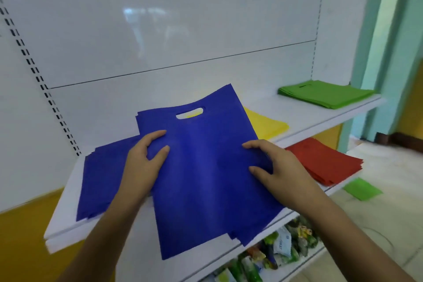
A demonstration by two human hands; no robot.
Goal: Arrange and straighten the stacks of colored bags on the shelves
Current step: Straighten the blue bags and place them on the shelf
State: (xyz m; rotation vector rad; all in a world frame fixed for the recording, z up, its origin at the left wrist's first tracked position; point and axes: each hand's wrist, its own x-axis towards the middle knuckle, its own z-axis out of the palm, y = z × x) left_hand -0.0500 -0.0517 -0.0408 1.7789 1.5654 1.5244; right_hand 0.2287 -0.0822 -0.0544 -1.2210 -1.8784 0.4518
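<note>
A bundle of blue bags (206,167) with a cut-out handle is lifted above the white upper shelf (320,117), its lower end hanging past the shelf's front edge. My left hand (144,162) grips its left edge, thumb on top. My right hand (274,167) grips its right edge, thumb on top too. A second spread of blue bags (103,181) lies flat on the shelf to the left, fanned unevenly. A yellow stack (267,126) lies partly hidden behind the lifted bags. A green stack (325,95) sits at the shelf's far right. A red stack (325,160) lies on the lower shelf.
A single green bag (361,189) lies on the tiled floor at the right. Several packaged goods (279,252) fill the shelf below. The white back panel (160,30) rises behind the shelf, and a teal pillar (389,52) stands at the right.
</note>
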